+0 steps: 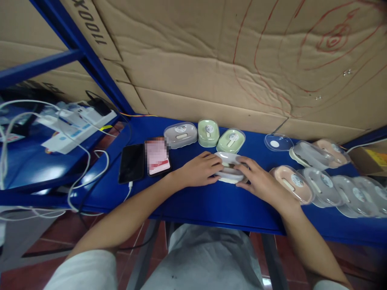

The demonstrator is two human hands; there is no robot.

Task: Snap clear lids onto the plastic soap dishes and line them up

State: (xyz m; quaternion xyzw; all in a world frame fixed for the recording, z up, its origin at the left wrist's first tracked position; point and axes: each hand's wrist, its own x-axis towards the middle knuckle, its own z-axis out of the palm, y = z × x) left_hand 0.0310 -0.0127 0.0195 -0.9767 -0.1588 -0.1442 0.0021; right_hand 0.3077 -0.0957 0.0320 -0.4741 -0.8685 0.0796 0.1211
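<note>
In the middle of the table (208,203), the left hand (202,169) and right hand (260,182) each pinch one end of a white case (229,173) in their grip, while three shut cases (208,133) sit by the back edge and a loose lid (278,142) and more cases (322,186) lie toward the right edge.

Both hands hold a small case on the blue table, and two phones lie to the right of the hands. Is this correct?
No. In the head view the dark phone and the lit phone lie left of the hands, not right. The left hand and right hand hold the small case on the blue table.
</note>
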